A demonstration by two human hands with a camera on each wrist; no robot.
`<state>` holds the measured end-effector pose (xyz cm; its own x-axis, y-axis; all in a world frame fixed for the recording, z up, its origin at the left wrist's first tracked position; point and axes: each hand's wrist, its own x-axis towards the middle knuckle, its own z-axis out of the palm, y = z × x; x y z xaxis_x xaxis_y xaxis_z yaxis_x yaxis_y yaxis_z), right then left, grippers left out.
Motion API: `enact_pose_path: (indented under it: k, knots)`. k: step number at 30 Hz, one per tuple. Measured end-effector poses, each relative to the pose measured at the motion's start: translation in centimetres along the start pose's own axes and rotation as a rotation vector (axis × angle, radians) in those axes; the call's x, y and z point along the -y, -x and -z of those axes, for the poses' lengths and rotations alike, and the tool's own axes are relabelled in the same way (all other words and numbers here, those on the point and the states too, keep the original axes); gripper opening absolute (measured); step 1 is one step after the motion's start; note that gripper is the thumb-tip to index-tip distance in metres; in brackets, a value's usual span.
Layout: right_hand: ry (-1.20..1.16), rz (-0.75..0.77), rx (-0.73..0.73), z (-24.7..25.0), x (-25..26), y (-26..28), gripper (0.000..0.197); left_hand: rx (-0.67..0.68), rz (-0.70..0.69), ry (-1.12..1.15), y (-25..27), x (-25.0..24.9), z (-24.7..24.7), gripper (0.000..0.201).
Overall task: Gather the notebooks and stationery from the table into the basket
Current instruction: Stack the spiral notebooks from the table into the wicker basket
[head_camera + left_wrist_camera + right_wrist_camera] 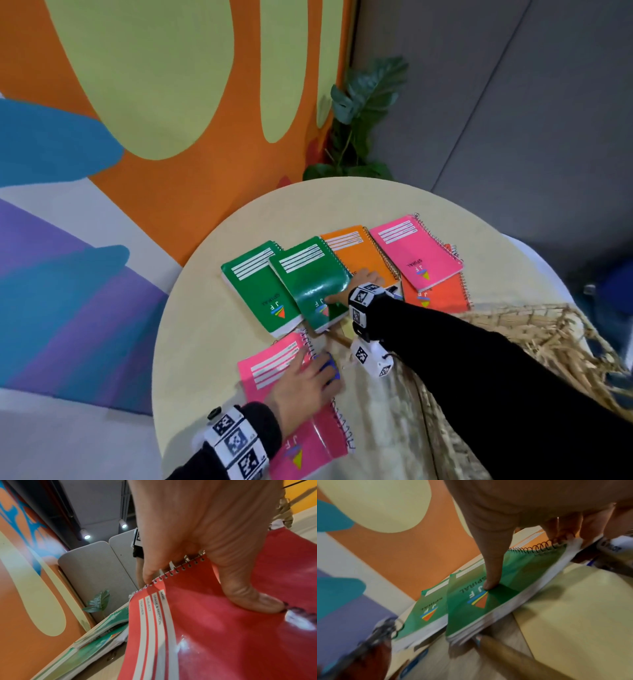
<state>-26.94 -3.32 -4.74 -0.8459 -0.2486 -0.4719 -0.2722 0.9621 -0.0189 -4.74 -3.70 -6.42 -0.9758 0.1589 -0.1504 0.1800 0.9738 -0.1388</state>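
Basket [534, 339] of woven straw sat at the table's [212, 308] right edge, under and beyond my right forearm, so everything I held had to travel rightward to reach it. Six notebooks lay on the table, fanned across its middle and near side.

Nearest me lay the near pink notebook [270, 370], its long axis running away from me and its spiral along the right edge, the side facing the basket. My left hand [301, 380] was on it, thumb pressed flat on the cover and fingers curled over the spiral edge, lifting that side, as the left wrist view showed. A small blue item [329, 368] sat by those fingers; I could not tell what it was.

Farther out, my right hand [359, 279], the one closer to the basket, pinched the upper green notebook [308, 274], thumb on the cover near the logo and fingers hooked behind the spiral. That book overlapped the second green notebook [253, 287] to its left, and its near end seemed raised off the table.
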Motion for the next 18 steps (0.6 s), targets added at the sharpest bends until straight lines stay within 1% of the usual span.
enact_pose_path:
  k: [1, 2, 3, 5, 7, 8, 9, 10, 12, 13, 15, 17, 18]
  knots:
    - [-0.025, -0.005, 0.042, 0.3, -0.1, -0.4, 0.108, -0.008, -0.009, 0.004, 0.1, 0.1, 0.1, 0.033]
    - [-0.084, 0.019, 0.088, 0.8, -0.5, -0.5, 0.101, -0.007, -0.017, 0.002, 0.2, 0.2, 0.2, 0.035]
    - [-0.181, 0.063, 0.142, 1.2, -0.9, -0.8, 0.088, -0.009, -0.020, -0.007, 0.3, 0.2, 0.3, 0.037]
    - [-0.421, 0.159, 0.205, 2.2, -1.7, -0.7, 0.050, -0.012, -0.013, -0.027, 0.5, 0.4, 0.6, 0.040]
    - [-0.630, 0.195, 0.274, 3.5, -1.6, 0.3, 0.011, -0.024, -0.005, -0.053, 0.6, 0.3, 0.9, 0.034]
    - [-0.734, 0.200, 0.299, 4.5, -1.5, 1.0, 0.007, -0.030, -0.016, -0.070, 0.5, 0.3, 1.0, 0.029]
    - [-0.844, 0.213, 0.305, 5.7, -1.4, 1.8, 0.006, -0.027, -0.016, -0.077, 0.6, 0.3, 1.5, 0.022]
    - [-0.929, 0.235, 0.284, 7.3, -1.8, 2.9, 0.009, -0.030, -0.017, -0.073, 0.6, 0.2, 2.1, 0.020]
    - [-0.952, 0.329, 0.167, 11.1, -3.6, 6.0, 0.012, -0.048, -0.015, -0.084, 0.8, 0.6, 3.4, 0.028]
    - [-0.915, 0.399, 0.108, 12.9, -5.2, 7.5, 0.010, -0.049, -0.024, -0.088, 0.9, 0.9, 4.3, 0.023]
    - [-0.787, 0.535, 0.013, 16.5, -9.3, 10.4, 0.009, -0.034, -0.028, -0.091, 1.2, 1.6, 5.3, 0.028]
    - [-0.538, 0.649, -0.169, 19.6, -13.6, 12.8, 0.016, 0.007, 0.009, -0.093, 1.8, 2.0, 6.5, 0.021]
    - [-0.424, 0.697, -0.252, 20.7, -15.8, 13.8, 0.019, 0.045, 0.050, -0.075, 2.4, 2.2, 6.9, 0.022]
